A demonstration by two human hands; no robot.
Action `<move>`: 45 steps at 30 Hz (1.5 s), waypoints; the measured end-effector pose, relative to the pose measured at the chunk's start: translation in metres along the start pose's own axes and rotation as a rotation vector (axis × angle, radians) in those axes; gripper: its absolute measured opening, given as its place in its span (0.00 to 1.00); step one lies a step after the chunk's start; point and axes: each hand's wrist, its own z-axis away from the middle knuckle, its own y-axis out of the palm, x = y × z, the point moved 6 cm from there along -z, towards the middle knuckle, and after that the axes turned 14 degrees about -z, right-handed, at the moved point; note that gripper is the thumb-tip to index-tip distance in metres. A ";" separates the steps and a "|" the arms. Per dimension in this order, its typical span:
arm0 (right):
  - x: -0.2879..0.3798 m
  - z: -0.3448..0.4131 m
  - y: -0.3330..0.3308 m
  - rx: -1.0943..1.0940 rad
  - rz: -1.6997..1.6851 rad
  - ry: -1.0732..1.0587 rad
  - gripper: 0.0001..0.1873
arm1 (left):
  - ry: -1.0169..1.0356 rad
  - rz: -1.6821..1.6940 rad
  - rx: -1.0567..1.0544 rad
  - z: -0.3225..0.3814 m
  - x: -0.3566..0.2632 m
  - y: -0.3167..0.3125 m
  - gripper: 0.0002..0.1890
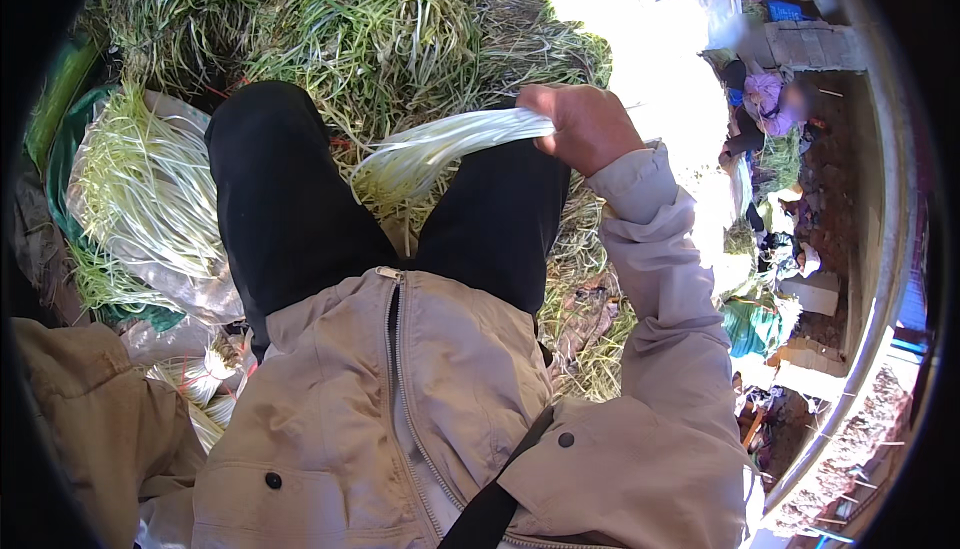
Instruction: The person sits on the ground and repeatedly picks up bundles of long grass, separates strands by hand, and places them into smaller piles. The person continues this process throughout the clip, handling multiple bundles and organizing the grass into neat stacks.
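Note:
My right hand (589, 125) is closed around one end of a bundle of long, pale blanched shoots (450, 144), which look like garlic chives. The bundle stretches to the left over my right thigh, its yellowish ends hanging between my knees. My left hand is out of view; only its sleeve (97, 399) shows at the lower left. Beside my left knee a pile of similar pale shoots (150, 181) lies on a whitish sheet (214, 294) over a green bag.
Heaps of green leafy stalks (360, 31) lie beyond my knees. Bundles of white stalks (202, 384) with reddish ties rest at the lower left. Sunlit ground is at the right, where a person in purple (765, 99) and other people sit among greens, near a green sack (754, 324).

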 end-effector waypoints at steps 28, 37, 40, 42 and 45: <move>0.014 -0.014 0.018 0.008 -0.224 -0.101 0.16 | -0.237 -0.004 -0.074 0.000 0.023 0.016 0.40; 0.011 -0.031 0.023 0.028 -0.306 -0.202 0.22 | -0.248 -0.020 -0.092 -0.030 0.021 0.019 0.41; 0.015 -0.038 0.025 -0.003 -0.303 -0.261 0.25 | -0.257 -0.031 -0.106 -0.041 0.012 0.009 0.42; 0.010 -0.045 0.024 0.000 -0.268 -0.299 0.24 | -0.218 -0.030 -0.156 -0.058 0.006 -0.002 0.42; 0.013 -0.055 0.023 -0.037 -0.374 -0.405 0.19 | -0.108 -0.007 -0.230 -0.091 -0.020 -0.032 0.43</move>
